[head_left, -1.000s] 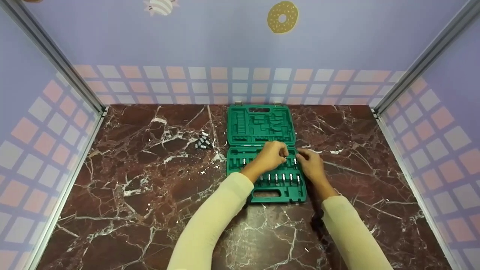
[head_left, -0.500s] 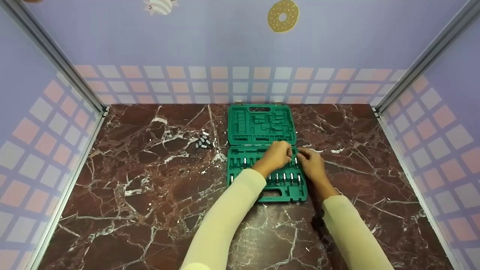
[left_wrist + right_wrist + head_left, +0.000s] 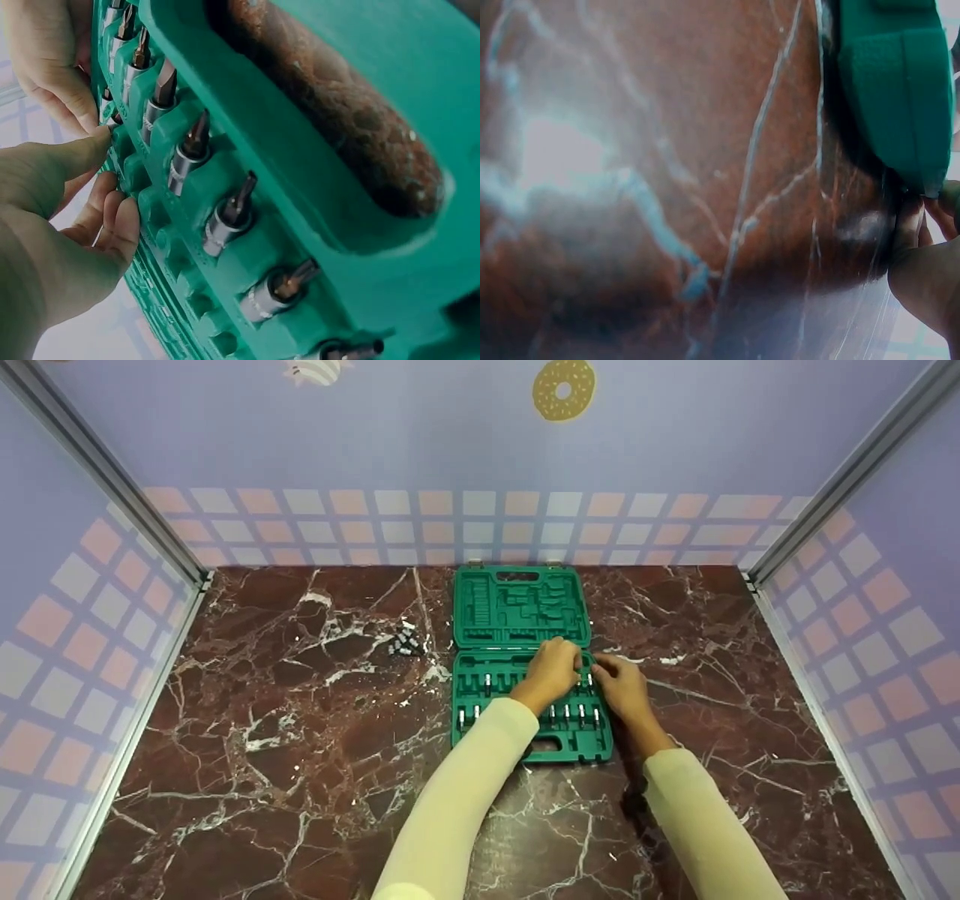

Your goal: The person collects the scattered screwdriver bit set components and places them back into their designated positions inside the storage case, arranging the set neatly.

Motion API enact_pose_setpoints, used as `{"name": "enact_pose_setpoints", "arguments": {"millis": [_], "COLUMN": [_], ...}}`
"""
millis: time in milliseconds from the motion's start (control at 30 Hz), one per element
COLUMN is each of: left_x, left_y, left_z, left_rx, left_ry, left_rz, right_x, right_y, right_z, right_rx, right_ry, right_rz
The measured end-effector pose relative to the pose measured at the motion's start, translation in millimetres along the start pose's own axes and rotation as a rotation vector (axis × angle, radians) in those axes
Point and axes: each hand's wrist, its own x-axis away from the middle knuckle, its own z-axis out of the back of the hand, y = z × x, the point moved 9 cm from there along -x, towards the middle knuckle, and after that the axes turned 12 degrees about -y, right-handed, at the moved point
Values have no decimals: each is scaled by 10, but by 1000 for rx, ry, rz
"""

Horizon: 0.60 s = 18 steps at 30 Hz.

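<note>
An open green bit case [image 3: 532, 746] lies on the marbled table, its lid laid back toward the wall. Silver bit sockets stand in the slots of its near half. My left hand [image 3: 553, 671] is over the right part of the upper row. In the left wrist view its thumb and curled fingers pinch at a small bit socket [image 3: 115, 118], mostly hidden by the thumb tip. My right hand [image 3: 622, 690] holds the right edge of the case, its fingertips at the rim. In the right wrist view, fingers [image 3: 922, 277] meet the case's corner.
A small pile of bit sockets [image 3: 405, 641] lies on the table left of the case. Several bit sockets [image 3: 225, 221] stand along the front row, beside the handle opening. Patterned walls [image 3: 360, 529] enclose the table at the back and sides.
My left hand has shifted slightly right, then settled over the right end of the upper row. The right hand has stayed at the case's edge.
</note>
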Motion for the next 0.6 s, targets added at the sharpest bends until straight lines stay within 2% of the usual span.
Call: {"name": "enact_pose_setpoints", "arguments": {"millis": [267,367,500,600], "left_x": [-35,-44,-37,-24], "left_y": [-34,-32,-5,16], "left_z": [41,59,64,62], "left_rx": [39,24,1,-15], "left_ry": [46,79,107,107], "left_rz": [97,128,129,123], "right_x": [-9,-9,-2,-1], "right_y": [10,10,7,3], "right_z": [10,8,8,7], "right_rx": [-9,27,58,42], "right_ry": [4,3,3,3], "right_rz": [0,-5,-11,-3]}}
